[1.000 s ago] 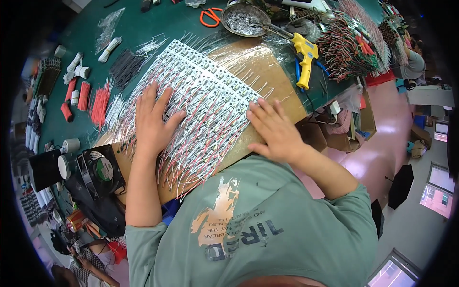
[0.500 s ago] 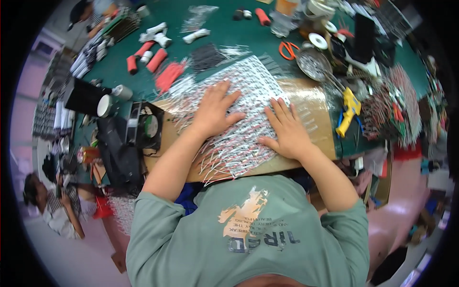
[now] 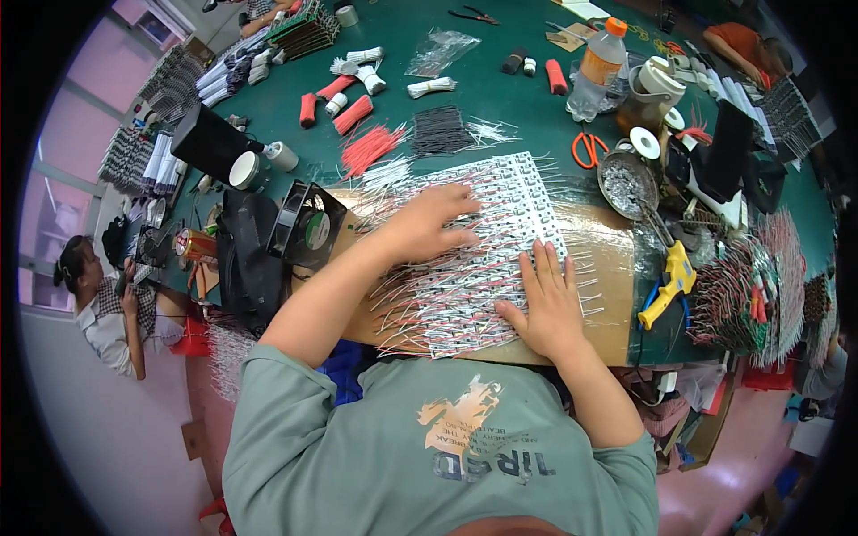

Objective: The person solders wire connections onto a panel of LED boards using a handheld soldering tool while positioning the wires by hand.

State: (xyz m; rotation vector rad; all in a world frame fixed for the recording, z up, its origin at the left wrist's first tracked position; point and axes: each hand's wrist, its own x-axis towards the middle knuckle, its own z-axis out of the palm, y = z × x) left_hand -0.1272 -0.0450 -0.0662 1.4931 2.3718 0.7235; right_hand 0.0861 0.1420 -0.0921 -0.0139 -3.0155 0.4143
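Note:
A white panel of small circuit boards [image 3: 497, 201] lies on a brown board [image 3: 608, 263] in front of me. Rows of thin white and red wires stick out of it, densest along its left and near sides. My left hand [image 3: 433, 223] rests across the panel's upper left part, fingers stretched to the right, with nothing gripped. On the panel's right part, my right hand [image 3: 551, 308] lies flat with fingers spread forward and thumb out to the left. Just beyond the panel are loose piles of red wires [image 3: 371, 149], black wires [image 3: 438, 130] and white wires [image 3: 490, 132].
Right of the board lie a yellow-handled soldering tool [image 3: 670, 284], a metal pan [image 3: 628, 185], orange-handled scissors [image 3: 588, 150] and wired boards [image 3: 733, 290]. A fan [image 3: 307, 225] stands at the left. A bottle [image 3: 597, 71] stands farther back. Other people sit left and far right.
The whole view has shifted and turned slightly, showing more of the far table. My left hand's fingers now point more to the right. Both hands stay on the panel.

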